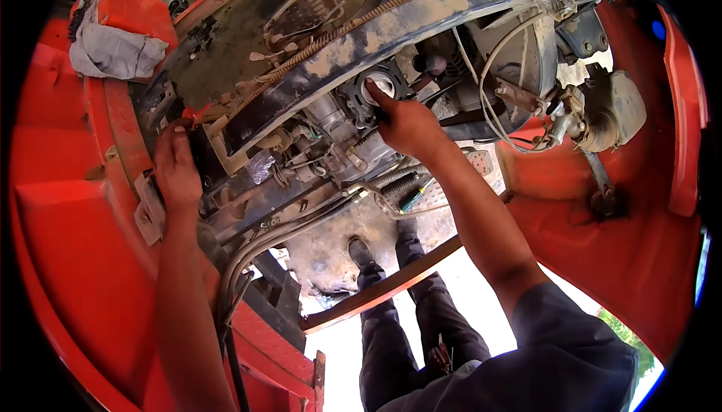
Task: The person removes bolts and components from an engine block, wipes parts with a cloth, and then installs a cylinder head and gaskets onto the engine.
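My right hand (406, 130) reaches into the engine (336, 152), its index finger touching inside the round, light-coloured bore of a dark metal part (353, 100). Its other fingers are curled and partly hidden. My left hand (175, 160) grips the edge of a dark frame part (207, 175) at the left, fingertips bent over it and thumb hidden. A long dusty frame rail (391, 28) runs above the bore, with a ribbed hose (316, 47) along it. Thin cables (492, 74) loop to the right of my right hand.
Red body panels (79, 246) surround the opening. A grey rag (113, 55) lies on the upper left panel. A metal fitting with a round housing (602, 130) is at the right. A curved crossbar (383, 292) spans below, above my legs. A coloured-handled tool (417, 192) sits among the lower parts.
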Action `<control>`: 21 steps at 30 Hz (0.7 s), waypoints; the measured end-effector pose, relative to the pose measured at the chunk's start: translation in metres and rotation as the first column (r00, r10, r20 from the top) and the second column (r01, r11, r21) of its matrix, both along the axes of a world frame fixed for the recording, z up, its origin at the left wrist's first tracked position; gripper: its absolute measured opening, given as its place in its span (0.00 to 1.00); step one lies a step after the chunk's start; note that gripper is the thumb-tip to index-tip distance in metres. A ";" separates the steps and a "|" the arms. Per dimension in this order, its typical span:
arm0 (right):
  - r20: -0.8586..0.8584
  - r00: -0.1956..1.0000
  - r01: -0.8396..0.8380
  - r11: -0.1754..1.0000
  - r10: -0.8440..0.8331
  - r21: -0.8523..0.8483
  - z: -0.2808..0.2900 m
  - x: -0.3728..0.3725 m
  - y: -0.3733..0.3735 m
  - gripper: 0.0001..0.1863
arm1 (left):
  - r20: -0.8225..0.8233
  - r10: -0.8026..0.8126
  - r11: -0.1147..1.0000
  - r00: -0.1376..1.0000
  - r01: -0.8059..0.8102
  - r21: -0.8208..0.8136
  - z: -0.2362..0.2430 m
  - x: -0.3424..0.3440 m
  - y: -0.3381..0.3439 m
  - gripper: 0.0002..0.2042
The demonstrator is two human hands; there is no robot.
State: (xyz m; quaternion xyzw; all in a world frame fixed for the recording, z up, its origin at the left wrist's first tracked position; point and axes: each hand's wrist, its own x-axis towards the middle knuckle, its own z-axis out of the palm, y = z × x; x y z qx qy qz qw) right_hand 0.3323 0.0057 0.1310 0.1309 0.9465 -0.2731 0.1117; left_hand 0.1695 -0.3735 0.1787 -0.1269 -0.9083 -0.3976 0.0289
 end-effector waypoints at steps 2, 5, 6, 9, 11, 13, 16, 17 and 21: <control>-0.015 0.997 -0.071 0.997 0.072 0.014 0.002 -0.001 0.003 0.40 | 0.004 0.016 1.000 1.000 -0.016 -0.019 0.000 0.001 0.001 0.16; 0.052 0.986 -0.165 0.982 0.160 0.093 0.010 -0.002 0.011 0.39 | -0.003 0.004 1.000 1.000 -0.004 -0.029 0.001 0.002 0.002 0.16; 0.070 0.972 -0.230 0.965 0.223 0.125 0.014 -0.001 0.014 0.38 | -0.012 0.000 1.000 1.000 0.000 -0.020 0.001 0.002 0.002 0.15; 0.196 0.946 -0.289 0.946 0.258 0.149 0.027 0.009 0.021 0.36 | -0.037 -0.022 1.000 0.999 0.021 -0.021 0.001 0.001 0.001 0.15; 0.070 0.984 -0.174 0.968 0.164 0.178 0.030 0.018 0.024 0.34 | -0.044 -0.027 0.999 0.999 0.026 -0.022 0.000 0.001 0.000 0.15; 0.050 0.998 -0.040 0.970 0.029 0.241 0.027 0.021 0.024 0.33 | -0.047 -0.027 0.999 0.999 0.027 -0.017 0.000 0.001 -0.001 0.14; -0.139 0.990 0.000 0.982 0.026 0.188 0.011 0.009 0.019 0.31 | -0.025 -0.042 0.999 0.999 0.042 0.011 0.000 0.001 -0.001 0.14; -0.179 0.983 -0.007 0.986 0.037 0.168 0.007 0.006 0.016 0.31 | -0.019 -0.030 1.000 0.999 0.030 -0.008 0.001 0.001 -0.001 0.14; -0.026 0.999 0.031 0.977 -0.027 0.213 0.006 0.019 -0.001 0.24 | -0.042 -0.035 0.999 0.999 0.035 -0.006 0.000 0.001 0.000 0.14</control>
